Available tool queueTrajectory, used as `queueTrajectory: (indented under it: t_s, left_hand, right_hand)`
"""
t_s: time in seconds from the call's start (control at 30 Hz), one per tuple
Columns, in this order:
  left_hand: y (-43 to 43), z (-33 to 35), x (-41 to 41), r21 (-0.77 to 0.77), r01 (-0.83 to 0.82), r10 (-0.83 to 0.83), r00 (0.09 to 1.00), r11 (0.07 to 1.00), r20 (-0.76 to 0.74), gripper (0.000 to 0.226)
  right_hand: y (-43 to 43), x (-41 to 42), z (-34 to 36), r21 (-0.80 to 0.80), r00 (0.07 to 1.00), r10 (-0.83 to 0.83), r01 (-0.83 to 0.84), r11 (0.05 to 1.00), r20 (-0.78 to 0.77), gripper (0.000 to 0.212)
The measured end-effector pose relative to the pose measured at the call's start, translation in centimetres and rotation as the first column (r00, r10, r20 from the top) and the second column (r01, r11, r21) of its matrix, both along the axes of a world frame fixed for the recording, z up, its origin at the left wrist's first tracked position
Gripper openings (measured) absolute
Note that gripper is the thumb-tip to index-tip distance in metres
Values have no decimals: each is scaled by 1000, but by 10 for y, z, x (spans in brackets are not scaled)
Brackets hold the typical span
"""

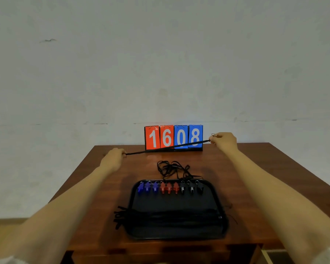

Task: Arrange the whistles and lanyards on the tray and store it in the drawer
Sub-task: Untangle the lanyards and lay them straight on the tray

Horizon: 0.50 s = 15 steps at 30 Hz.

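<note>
Left hand (114, 156): I see it at centre-left of the frame, above the bench. Its fingers are curled tight and pinch the left end of 1 black lanyard.

Laid lanyards (170, 216): a flat bundle of black straps lies across the near half of the tray. Its left ends hang over the tray's left rim onto the bench.

Tray (176, 203): black, with rounded corners. It sits on the bench at lower centre of the frame.

Blue whistles (148, 187): 3 in a row at the left of the tray's upper edge.

Red whistles (169, 187): 3 just right of the blue ones, in the same row.

Stretched lanyard (166, 148): pulled into a straight line between my 2 hands. It rises toward the right and crosses in front of the scoreboard's lower part.

Scoreboard (173, 138): it stands at the far edge of the bench against the wall. It shows 1 and 6 on red cards, 0 and 8 on blue.

Loose lanyards (175, 169): a tangled black heap on the bench, just above the tray in the frame and touching its upper rim.

Black whistles (191, 188): 3 that close the row on the right.

Right hand (224, 141): centre-right of the frame and higher than the left. Its fingers are closed on the lanyard's right end, with a small wire loop showing above them.

Bench (255, 178): brown wood.
</note>
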<state>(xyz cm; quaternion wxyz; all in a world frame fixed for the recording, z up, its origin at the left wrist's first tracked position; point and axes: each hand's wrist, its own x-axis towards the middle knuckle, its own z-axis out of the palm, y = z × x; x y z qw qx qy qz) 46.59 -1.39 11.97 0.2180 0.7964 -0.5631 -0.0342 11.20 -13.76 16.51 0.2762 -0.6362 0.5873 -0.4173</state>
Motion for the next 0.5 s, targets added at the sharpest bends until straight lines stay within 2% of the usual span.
queueTrajectory:
  t_s: [0.13, 0.27, 0.4, 0.5]
  left_hand:
    - [8, -16, -6, 57, -17, 21, 998, 998, -58, 27]
    - [17, -34, -7, 84, -89, 100, 986, 992, -132, 23]
    - [26, -54, -11, 120, -109, 119, 990, 987, -81, 18]
    - [33, -67, -13, 130, -125, 136, 988, 984, -80, 23]
  right_hand:
    - [8, -15, -21, 79, 997, -4, 10, 997, -77, 12]
    - [17, -29, -48, 161, 987, 3, 24, 987, -162, 26]
    - [26, -38, -75, 253, 975, 20, 38, 967, -223, 30]
    - [32, -44, -94, 318, 968, 57, 25, 948, -246, 27]
